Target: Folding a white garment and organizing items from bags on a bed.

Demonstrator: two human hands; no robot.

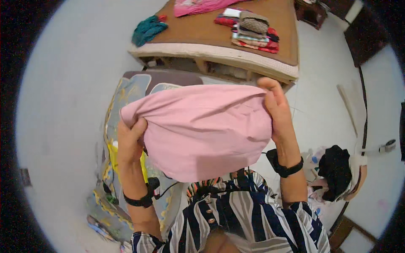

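Observation:
A pink cloth [202,129] is stretched between my two hands, in front of my striped shirt. My left hand [130,139] grips its left end, the thumb pressed on the near side. At the upper right corner, my right hand [278,104] pinches the cloth, with some fingertips showing above the edge. Creases run across the fabric from the left grip. The lower part hangs down in a curve, and a square shadow falls on it. Both wrists wear black straps with small devices.
Beyond the cloth stands a bed [196,34] with a brown cover. On it lie a stack of folded clothes [253,31], a teal garment [148,30] and a pink fabric [202,6]. A patterned mat [126,91] lies at left. Black clothing [335,172] sits on a pile at right.

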